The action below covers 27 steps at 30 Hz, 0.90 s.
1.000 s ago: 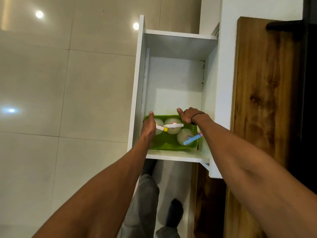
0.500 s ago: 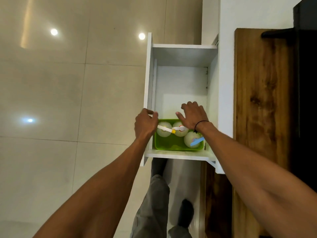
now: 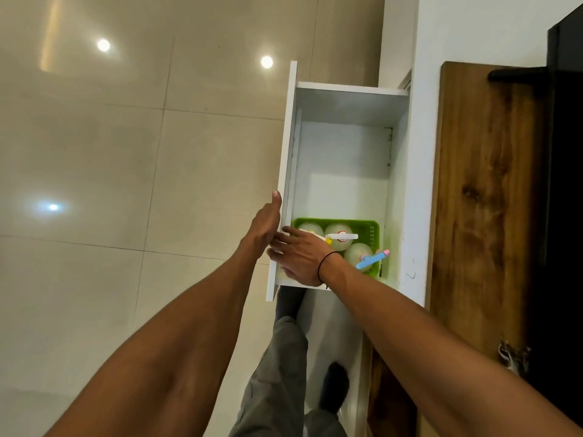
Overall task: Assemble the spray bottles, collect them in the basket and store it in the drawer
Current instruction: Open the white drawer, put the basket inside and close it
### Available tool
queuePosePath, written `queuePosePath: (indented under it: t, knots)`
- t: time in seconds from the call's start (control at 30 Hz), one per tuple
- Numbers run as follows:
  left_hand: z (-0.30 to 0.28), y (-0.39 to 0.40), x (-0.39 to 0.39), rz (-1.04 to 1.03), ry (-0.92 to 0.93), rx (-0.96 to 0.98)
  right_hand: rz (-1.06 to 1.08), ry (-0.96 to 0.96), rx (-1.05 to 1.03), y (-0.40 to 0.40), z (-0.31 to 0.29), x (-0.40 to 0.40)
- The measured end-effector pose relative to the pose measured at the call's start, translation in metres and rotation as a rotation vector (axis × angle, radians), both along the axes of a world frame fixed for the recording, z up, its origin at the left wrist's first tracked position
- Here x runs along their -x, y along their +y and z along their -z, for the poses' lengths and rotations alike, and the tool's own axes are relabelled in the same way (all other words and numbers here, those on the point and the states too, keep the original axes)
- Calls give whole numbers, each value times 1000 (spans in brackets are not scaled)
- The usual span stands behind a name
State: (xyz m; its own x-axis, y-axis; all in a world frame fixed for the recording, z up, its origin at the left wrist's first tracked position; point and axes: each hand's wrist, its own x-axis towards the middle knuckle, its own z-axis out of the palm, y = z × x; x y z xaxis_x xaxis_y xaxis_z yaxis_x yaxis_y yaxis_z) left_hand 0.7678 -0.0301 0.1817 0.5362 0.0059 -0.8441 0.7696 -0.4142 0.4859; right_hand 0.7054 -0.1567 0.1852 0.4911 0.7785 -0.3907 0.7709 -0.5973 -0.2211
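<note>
A white drawer [image 3: 342, 171] stands pulled open, seen from above. At its near end sits a green basket [image 3: 371, 230] holding three pale spray bottles: one with a white and red head [image 3: 342, 237], one with a blue and pink nozzle [image 3: 369, 259], and one with a yellow tip [image 3: 310, 230] partly hidden by my hand. My left hand [image 3: 267, 223] lies flat against the outside of the drawer front [image 3: 285, 171], fingers straight, holding nothing. My right hand [image 3: 301, 255] reaches across the basket's left part, fingers spread, touching the drawer front's inner edge.
A wooden cabinet panel [image 3: 479, 200] and a dark surface [image 3: 564, 184] lie to the right of the drawer. Glossy beige floor tiles [image 3: 126, 168] spread to the left. My legs and a dark shoe [image 3: 336, 386] show below the drawer.
Both hands have left the basket. The left hand moved to the outside of the drawer front; the right hand crossed leftward over the basket to that front's edge.
</note>
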Motion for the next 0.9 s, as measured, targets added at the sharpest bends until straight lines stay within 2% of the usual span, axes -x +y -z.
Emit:
queuePosePath:
  t: [0.37, 0.53, 0.7, 0.77, 0.8, 0.9]
  knots:
    - [-1, -79, 26, -4, -12, 48, -14, 48, 337, -48, -34, 12]
    - [1, -118, 44, 34, -56, 71, -10, 38, 571, -65, -60, 22]
    - [-1, -152, 54, 42, -18, 136, -85, -17, 710, -89, -73, 33]
    - [-4, -165, 57, 64, -15, 142, -113, -89, 893, -102, -74, 35]
    - [-5, -171, 58, 76, -7, 140, -170, -210, 934, -110, -73, 37]
    - [-5, -187, 64, 122, 22, 136, -49, -27, 765, -124, -56, 52]
